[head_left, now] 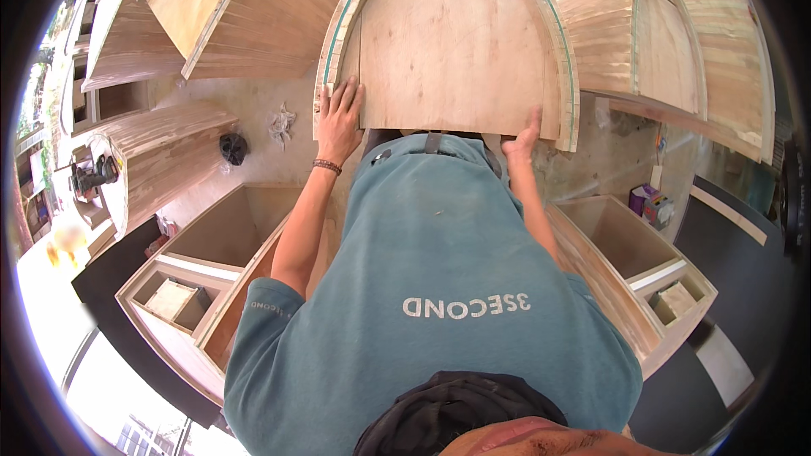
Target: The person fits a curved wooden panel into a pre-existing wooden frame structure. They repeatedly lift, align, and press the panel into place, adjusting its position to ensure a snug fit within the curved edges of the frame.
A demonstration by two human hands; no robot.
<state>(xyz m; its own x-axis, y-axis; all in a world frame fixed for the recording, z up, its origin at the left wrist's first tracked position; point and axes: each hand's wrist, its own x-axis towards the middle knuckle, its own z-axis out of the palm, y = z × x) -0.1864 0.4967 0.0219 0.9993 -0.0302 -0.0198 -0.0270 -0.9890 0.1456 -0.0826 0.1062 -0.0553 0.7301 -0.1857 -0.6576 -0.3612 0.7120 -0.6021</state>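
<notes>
Left hand flat, fingers spread; right hand edge-on, arms outstretched.
</notes>
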